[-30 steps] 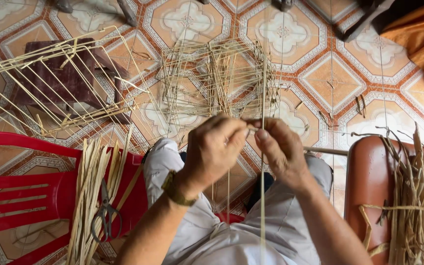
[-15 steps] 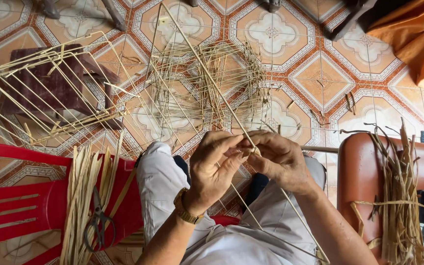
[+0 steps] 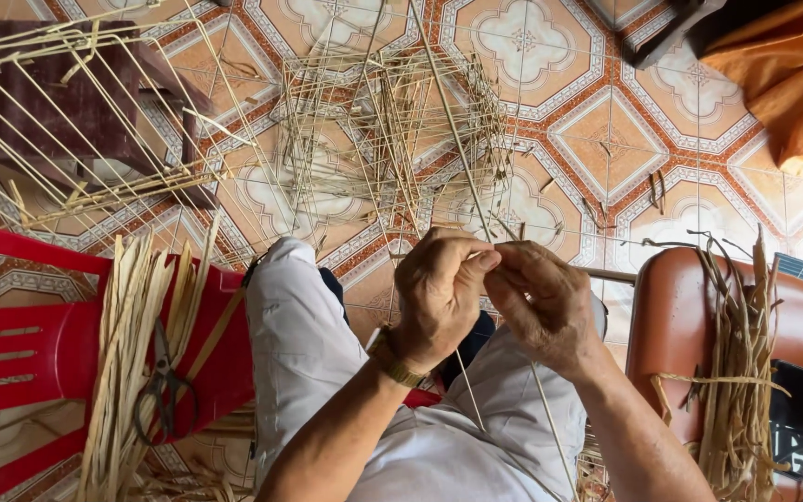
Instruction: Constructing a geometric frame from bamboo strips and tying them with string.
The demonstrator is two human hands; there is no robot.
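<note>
Pinching one thin strip (image 3: 457, 139) at frame centre, both hands were closed on it: left hand (image 3: 439, 297) and right hand (image 3: 541, 302), fingertips meeting. Reckon short grips close together keep it from kinking. It ran up toward the woven frame (image 3: 392, 121); strip bundle (image 3: 132, 335) and scissors (image 3: 164, 395) sat lower left on the red chair (image 3: 20, 353).

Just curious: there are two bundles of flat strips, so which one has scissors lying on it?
The bundle on the red chair, left of the knee; scissors lie on it. The brown-seat bundle has none.

Left hand (image 3: 439, 297), right hand (image 3: 543, 307) meeting, fingertips apparently pinched.
</note>
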